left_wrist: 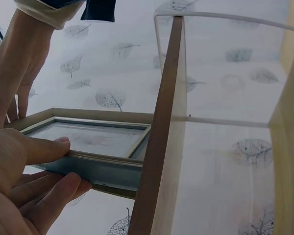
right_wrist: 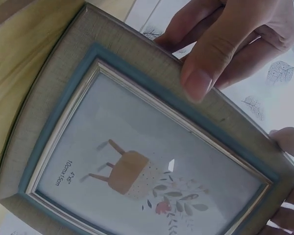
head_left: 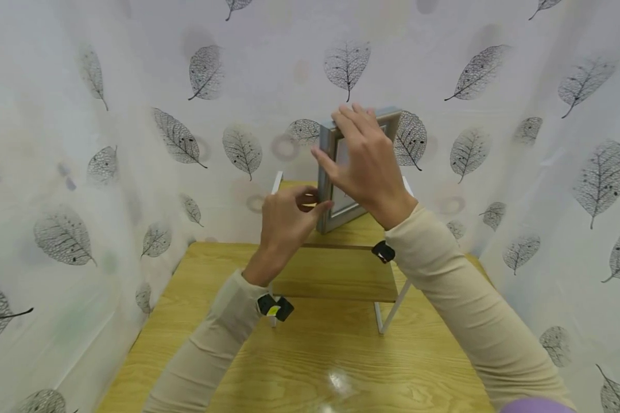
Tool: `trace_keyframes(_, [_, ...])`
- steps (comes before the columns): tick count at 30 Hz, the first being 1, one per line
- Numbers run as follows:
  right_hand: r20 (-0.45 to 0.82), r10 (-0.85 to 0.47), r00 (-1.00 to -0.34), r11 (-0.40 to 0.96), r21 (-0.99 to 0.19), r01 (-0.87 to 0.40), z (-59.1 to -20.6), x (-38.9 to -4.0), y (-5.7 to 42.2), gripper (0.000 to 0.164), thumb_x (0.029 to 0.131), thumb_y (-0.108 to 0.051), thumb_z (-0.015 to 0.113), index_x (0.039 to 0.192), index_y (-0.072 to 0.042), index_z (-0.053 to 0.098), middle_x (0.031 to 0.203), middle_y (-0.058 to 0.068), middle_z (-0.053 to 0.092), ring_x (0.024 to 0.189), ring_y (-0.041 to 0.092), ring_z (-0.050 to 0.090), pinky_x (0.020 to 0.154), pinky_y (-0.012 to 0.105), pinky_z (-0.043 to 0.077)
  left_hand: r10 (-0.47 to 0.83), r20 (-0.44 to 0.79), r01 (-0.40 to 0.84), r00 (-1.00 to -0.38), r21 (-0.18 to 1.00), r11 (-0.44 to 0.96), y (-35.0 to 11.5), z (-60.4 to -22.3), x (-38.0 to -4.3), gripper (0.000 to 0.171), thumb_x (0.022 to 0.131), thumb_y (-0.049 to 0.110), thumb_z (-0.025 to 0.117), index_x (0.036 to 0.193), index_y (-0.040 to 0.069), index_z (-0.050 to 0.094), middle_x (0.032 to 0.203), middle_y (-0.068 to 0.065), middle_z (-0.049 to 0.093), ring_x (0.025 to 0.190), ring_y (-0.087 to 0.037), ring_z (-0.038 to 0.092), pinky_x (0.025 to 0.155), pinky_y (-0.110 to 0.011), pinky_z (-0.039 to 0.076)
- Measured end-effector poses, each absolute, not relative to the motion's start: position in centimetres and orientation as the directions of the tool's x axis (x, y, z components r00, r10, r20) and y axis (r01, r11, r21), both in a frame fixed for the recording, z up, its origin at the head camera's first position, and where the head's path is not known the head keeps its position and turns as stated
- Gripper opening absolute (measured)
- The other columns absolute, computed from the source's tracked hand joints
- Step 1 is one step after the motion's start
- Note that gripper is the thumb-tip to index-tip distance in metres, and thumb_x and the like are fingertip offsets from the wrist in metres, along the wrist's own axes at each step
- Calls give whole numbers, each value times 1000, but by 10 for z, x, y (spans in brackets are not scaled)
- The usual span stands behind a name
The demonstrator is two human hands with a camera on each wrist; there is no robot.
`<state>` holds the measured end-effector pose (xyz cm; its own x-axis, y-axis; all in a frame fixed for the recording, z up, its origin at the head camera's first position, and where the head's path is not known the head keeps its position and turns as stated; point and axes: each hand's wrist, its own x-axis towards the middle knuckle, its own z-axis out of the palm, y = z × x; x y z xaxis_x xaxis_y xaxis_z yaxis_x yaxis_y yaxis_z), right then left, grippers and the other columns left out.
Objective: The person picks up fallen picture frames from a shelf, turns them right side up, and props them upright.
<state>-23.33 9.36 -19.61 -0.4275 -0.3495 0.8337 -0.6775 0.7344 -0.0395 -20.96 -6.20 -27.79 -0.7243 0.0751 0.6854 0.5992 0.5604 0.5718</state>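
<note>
- Purple patch [head_left: 534, 405]: at lower right edge of head view; identity unclear.
- Sleeves [head_left: 460, 292], pair, beige: reach forward from either side, black wrist unit [head_left: 384, 251] near each cuff.
- Frame [right_wrist: 152, 127], one, grey-gold rim, blue sides: stands over upper shelf [head_left: 353, 234], left edge nearest, face turned partly to the right. Print [right_wrist: 127, 174] inside, with animal body, legs, leaves and size lettering.
- Long axis of frame: upright or close to it, short edge down toward upper shelf; contact at base hard to make out.
- Left hand [head_left: 286, 221]: pinches left long edge, thumb on front rim, fingers behind; bulk of frame to the right of this grip.
- Right hand [head_left: 369, 166]: holds top edge, fingers over it, thumb near upper left corner; bulk of frame below this grip.
- Nearer to upper shelf: left hand, low on frame; right hand well above.
- Lower shelf [head_left: 336, 272], with white legs [head_left: 392, 312]: under upper shelf.
- Table [head_left: 289, 367], wood-grained: beneath all.
- Sheet [head_left: 268, 34], pale, leaf-printed: behind and at both sides.
</note>
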Motion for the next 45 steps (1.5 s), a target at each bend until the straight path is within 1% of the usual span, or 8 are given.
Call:
trace_keyframes(6, [806, -340, -486, 777, -50, -627, -198, -231, 95, 73, 91, -39, 76, 140, 9, 53, 144, 26, 53, 141, 44, 41, 122, 39, 22, 60, 698, 604, -714, 570, 557, -59, -280, -208, 28, 84, 23, 85, 101, 2, 78, 95, -12, 77, 77, -19, 76, 62, -24, 60])
trace_keyframes(12, [823, -350, -447, 740, -50, -671, -200, -232, 98, 69, 88, -35, 80, 135, 9, 57, 137, 23, 60, 134, 40, 49, 119, 42, 32, 65, 713, 621, -698, 559, 549, -59, -283, -206, 30, 83, 24, 85, 101, 2, 77, 96, -11, 77, 80, -19, 76, 64, -23, 60])
trace_keyframes(16, [824, -359, -439, 721, -54, -691, -201, -233, 100, 69, 87, -35, 81, 136, 8, 57, 138, 22, 60, 134, 38, 49, 116, 46, 36, 64, 699, 616, -712, 580, 533, -61, -284, -204, 30, 87, 28, 81, 102, 2, 76, 98, -12, 77, 83, -18, 76, 68, -25, 60])
trace_keyframes(23, [817, -372, -441, 690, -75, -720, -198, -233, 108, 70, 86, -35, 82, 137, 7, 56, 138, 23, 59, 136, 39, 48, 117, 45, 34, 55, 683, 599, -728, 595, 536, -73, -286, -203, 26, 100, 23, 66, 101, 0, 77, 83, -11, 76, 67, -15, 70, 65, -30, 59])
trace_keyframes(29, [812, -375, -446, 669, -96, -737, -198, -235, 114, 71, 87, -34, 82, 140, 4, 55, 139, 21, 59, 136, 36, 48, 115, 46, 37, 88, 648, 574, -757, 593, 565, -81, -289, -205, 20, 101, 14, 65, 102, -2, 76, 81, -11, 75, 65, -14, 68, 65, -31, 58])
trace_keyframes(32, [810, -376, -451, 661, -107, -743, -198, -236, 117, 70, 87, -33, 82, 141, 3, 55, 140, 21, 58, 136, 35, 48, 115, 46, 37, 103, 634, 565, -767, 591, 575, -82, -290, -206, 18, 100, 12, 66, 106, -1, 76, 85, -11, 76, 68, -15, 70, 67, -31, 59])
trace_keyframes(39, [812, -397, -427, 631, -96, -770, -197, -240, 121, 69, 87, -31, 82, 140, 4, 55, 137, 21, 60, 131, 34, 53, 112, 45, 41, 154, 579, 545, -801, 597, 588, -80, -290, -208, 21, 100, 11, 66, 115, -2, 74, 106, -12, 76, 86, -21, 75, 77, -33, 61])
trace_keyframes(45, [815, -411, -409, 601, -95, -794, -196, -243, 124, 67, 86, -28, 83, 139, 4, 56, 136, 21, 60, 128, 34, 55, 109, 44, 43, 191, 568, 552, -800, 574, 605, -77, -289, -210, 22, 100, 11, 66, 115, -1, 74, 109, -13, 76, 90, -24, 75, 80, -37, 60])
